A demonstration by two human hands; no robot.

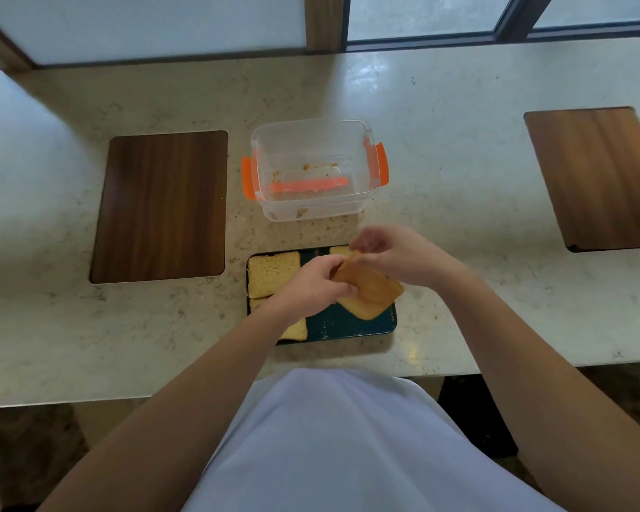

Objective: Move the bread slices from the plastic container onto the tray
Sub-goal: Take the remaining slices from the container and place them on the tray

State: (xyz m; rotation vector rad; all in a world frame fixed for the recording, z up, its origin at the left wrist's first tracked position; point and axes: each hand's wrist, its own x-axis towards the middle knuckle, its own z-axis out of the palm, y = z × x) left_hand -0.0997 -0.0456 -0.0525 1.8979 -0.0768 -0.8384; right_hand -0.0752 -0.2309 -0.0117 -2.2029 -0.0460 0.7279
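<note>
A dark tray (pixel 342 325) lies on the counter just in front of me. One bread slice (pixel 272 273) rests flat at its far left, another (pixel 296 331) at the near left, partly under my left forearm. Over the tray's right half, my left hand (pixel 311 286) and my right hand (pixel 396 258) both grip a stack of two bread slices (pixel 370 295), tilted and held above the tray. A slice corner (pixel 339 250) shows at the far right. The clear plastic container (pixel 313 168) with orange clips stands behind the tray; only crumbs show inside.
Two dark wooden panels are set into the pale stone counter, one at the left (pixel 161 206) and one at the right (pixel 595 177). Crumbs lie between container and tray. Frosted windows run along the counter's far edge. The near counter edge is just behind the tray.
</note>
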